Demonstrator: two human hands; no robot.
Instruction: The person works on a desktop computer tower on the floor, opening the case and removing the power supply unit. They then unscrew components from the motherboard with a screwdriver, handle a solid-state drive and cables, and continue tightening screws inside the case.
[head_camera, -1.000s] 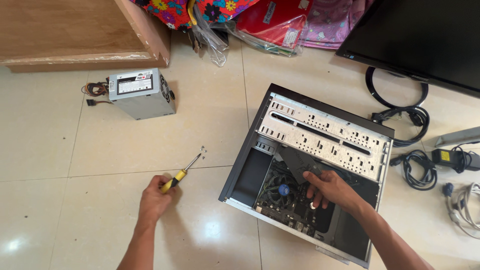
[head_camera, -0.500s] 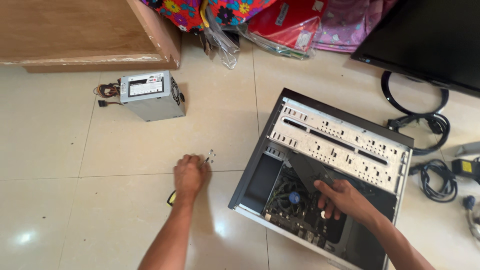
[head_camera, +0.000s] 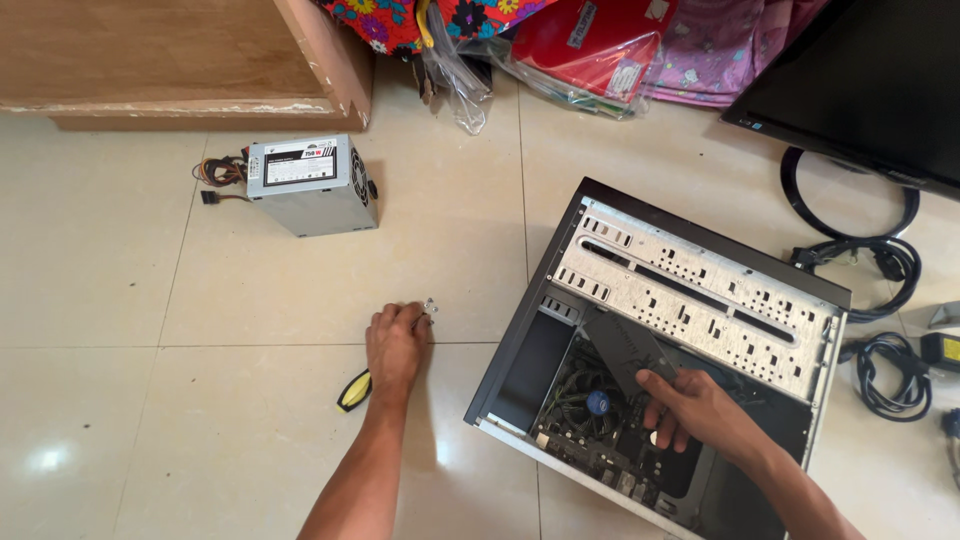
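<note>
An open black computer case (head_camera: 690, 260) lies on its side on the tiled floor, its fan and board showing inside. My right hand (head_camera: 695, 410) is inside the case and grips a flat dark rectangular part (head_camera: 625, 345), tilted up from the board. My left hand (head_camera: 397, 345) rests on the floor left of the case, fingers curled over small metal screws (head_camera: 430, 305). The yellow and black screwdriver (head_camera: 353, 390) lies under that hand's wrist, no longer held.
A grey power supply unit (head_camera: 310, 185) with loose wires stands on the floor at the back left, beside a wooden furniture base (head_camera: 170, 60). Plastic bags and coloured cloth lie at the back. A black monitor (head_camera: 870, 90) and coiled cables (head_camera: 880, 260) sit right of the case.
My left hand laid the screwdriver down and moved forward onto the small screws. My right hand lifted the dark flat part up inside the case.
</note>
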